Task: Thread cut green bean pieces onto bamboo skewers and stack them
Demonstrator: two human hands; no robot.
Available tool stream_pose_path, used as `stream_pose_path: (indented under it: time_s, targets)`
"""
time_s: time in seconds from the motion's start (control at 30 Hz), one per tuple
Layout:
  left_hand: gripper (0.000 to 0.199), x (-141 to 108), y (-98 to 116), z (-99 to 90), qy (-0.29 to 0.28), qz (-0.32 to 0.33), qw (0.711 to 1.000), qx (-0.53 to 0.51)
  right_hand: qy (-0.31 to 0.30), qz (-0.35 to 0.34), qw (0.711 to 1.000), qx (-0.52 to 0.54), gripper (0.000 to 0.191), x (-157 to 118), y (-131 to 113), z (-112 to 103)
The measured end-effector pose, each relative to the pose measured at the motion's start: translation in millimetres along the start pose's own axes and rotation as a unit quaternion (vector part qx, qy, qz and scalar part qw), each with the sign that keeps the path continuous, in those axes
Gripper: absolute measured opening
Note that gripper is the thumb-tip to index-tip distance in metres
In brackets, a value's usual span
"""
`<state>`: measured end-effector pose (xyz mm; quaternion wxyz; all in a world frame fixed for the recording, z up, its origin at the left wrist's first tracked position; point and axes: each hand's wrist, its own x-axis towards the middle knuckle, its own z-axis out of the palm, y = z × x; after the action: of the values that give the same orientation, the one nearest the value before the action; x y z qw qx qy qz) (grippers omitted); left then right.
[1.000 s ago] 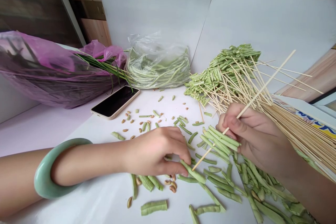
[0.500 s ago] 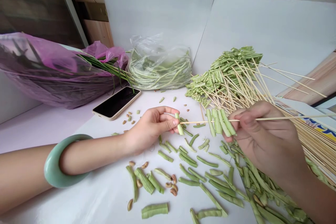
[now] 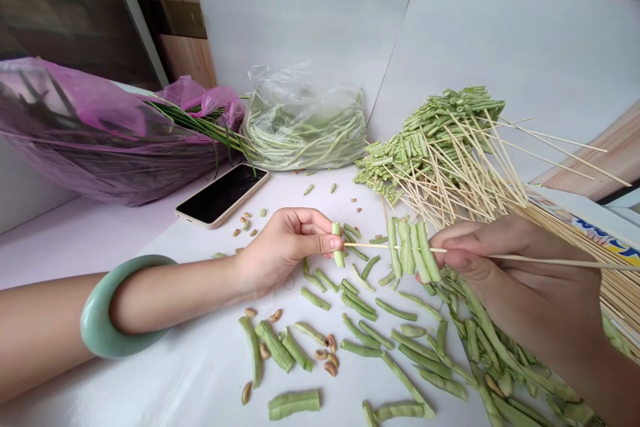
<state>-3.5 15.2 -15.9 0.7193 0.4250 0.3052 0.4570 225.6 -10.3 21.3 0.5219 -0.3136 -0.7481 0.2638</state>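
Wooden skewer (image 3: 367,245): ran nearly level between the two hands, above the table (image 3: 200,360), its tip at the left fingers.
Right hand (image 3: 520,280): closed, thumb and fingers pinching the skewer just beside the threaded pieces; the rest of the shaft came out behind the grip, toward the right edge.
Threaded pieces (image 3: 406,257): several cut green bean lengths, side by side and crosswise on the skewer, left of the right fingertips.
Left hand (image 3: 300,240): closed, thumb and fingers pinching the single bean piece.
Single bean piece (image 3: 338,259): stood roughly upright in the left fingertips, its ends above and below the thumb, at the tip; whether the point had entered it could not be told.
Green bangle (image 3: 97,313): circled the left forearm.
Loose bean pieces (image 3: 294,404): lay scattered below the hands, with brown seeds (image 3: 331,368) among them.
Phone (image 3: 223,193): lay near the purple bag (image 3: 125,147).
Clear bag (image 3: 305,133): held long green beans.
Filled skewers (image 3: 440,127): were heaped behind the right hand.
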Motion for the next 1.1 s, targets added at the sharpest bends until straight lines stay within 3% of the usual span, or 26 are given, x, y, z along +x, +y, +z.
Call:
stream_pose_path:
  time_s: [0.2, 0.57, 0.7, 0.8, 0.9, 1.0, 1.1]
  targets:
    - [0.017, -3.1, -0.4, 3.4, -0.038, -0.029, 0.999, -0.021, -0.07, -0.025, 0.997, 0.017, 0.02, -0.8, 4.8, 6.6]
    - [0.021, -6.6, 1.1, 6.9, -0.062, -0.058, 0.996, 0.003, -0.116, -0.036, 0.992, 0.034, 0.018, -13.1, 7.5, 23.3]
    - [0.024, -7.4, 1.3, 6.9, -0.093, -0.048, 0.994, 0.014, -0.098, 0.01, 0.993, 0.06, 0.013, -10.4, 4.8, 20.0]
    - [0.028, -7.4, 1.0, 6.6, -0.11, -0.036, 0.993, 0.037, -0.074, 0.084, 0.989, 0.092, 0.012, -2.9, 2.3, 10.5]
    - [0.029, -5.4, -1.1, 4.5, -0.098, -0.019, 0.993, 0.07, -0.027, 0.144, 0.984, 0.098, 0.021, 7.0, 2.3, -3.2]
    - [0.02, -2.5, -3.1, 1.3, -0.075, 0.016, 0.992, 0.101, 0.015, 0.164, 0.984, 0.062, 0.033, 13.9, 5.3, -15.1]
    - [0.014, -2.8, -1.2, 0.4, -0.067, 0.051, 0.976, 0.199, 0.011, 0.153, 0.988, -0.002, 0.033, 14.9, 8.3, -21.1]
